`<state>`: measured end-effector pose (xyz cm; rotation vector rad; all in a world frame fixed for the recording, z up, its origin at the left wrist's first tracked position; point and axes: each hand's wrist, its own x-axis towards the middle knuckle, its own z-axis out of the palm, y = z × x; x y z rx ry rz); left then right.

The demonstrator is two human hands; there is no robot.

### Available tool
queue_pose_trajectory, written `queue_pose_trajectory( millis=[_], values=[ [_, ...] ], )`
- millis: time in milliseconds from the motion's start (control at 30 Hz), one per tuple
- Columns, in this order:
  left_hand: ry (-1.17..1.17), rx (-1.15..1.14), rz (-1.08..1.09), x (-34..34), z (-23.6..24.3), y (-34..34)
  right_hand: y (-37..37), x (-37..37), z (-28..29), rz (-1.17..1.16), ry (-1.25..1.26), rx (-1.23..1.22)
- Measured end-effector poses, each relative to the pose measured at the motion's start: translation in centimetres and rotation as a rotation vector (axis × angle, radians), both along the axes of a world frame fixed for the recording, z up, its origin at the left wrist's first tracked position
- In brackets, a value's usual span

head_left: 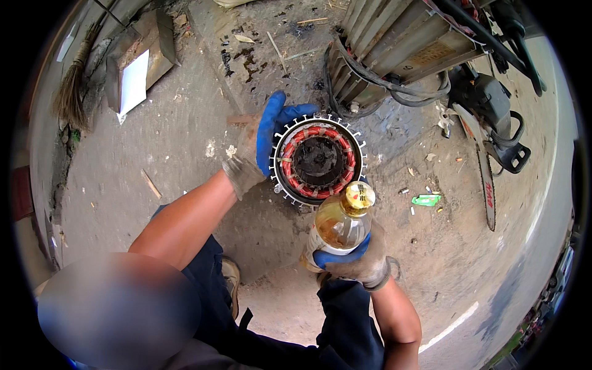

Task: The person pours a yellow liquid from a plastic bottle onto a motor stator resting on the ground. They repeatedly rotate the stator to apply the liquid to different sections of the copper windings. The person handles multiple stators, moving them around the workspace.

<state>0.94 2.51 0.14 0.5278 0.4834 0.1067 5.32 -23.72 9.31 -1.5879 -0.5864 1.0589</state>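
Observation:
An electric motor stator (356, 161) with a finned round housing stands on the concrete, its open end facing up. Red windings (288, 165) tied with pale bands ring its dark core. My left hand (262, 139), in a grey glove with blue-coated fingers, grips the housing's left side near the rim. In my right hand (361, 262), gloved the same way, is a clear bottle (342, 225) with a yellowish cap and amber residue inside. The bottle tilts toward the stator, and its cap overlaps the near right rim in view; whether they touch I cannot tell.
A large finned motor housing (407, 43) with black cables lies at the upper right. Beside it is a chainsaw (487, 117), bar pointing toward me. A dustpan (157, 49) with white paper and a straw broom (77, 86) are at upper left. A green wrapper (425, 200) litters the floor.

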Motion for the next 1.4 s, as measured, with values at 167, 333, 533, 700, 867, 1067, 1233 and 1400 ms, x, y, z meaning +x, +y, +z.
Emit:
queue_pose_trajectory(
  millis=[167,333,533,700,867,1067,1233,1400],
  values=[
    [-0.055,-0.166,-0.187,4.0,-0.6,0.1,-0.6,-0.7,-0.9,-0.103,-0.032,-0.087],
    [-0.037,0.062,-0.150,4.6,-0.9,-0.8,-1.7,0.1,-2.2,-0.115,0.013,-0.077],
    [0.104,0.453,0.106,2.7,2.1,1.5,-4.4,1.8,0.7,-0.269,0.046,-0.221],
    [0.064,0.333,0.299,1.9,3.4,3.2,-2.4,3.4,6.1,-0.117,-0.139,-0.515],
    [-0.023,0.390,0.434,2.2,4.9,2.3,2.2,3.5,9.4,-0.003,-0.306,-0.835],
    [0.007,0.538,0.289,0.7,6.2,3.7,5.4,3.8,9.5,0.183,-0.568,-0.994],
    [0.035,0.570,0.382,0.6,7.2,3.1,6.2,4.3,8.3,0.260,-0.833,-1.015],
    [0.039,0.711,0.333,-0.1,6.4,4.0,7.1,4.9,8.3,0.322,-0.832,-1.038]
  ],
)
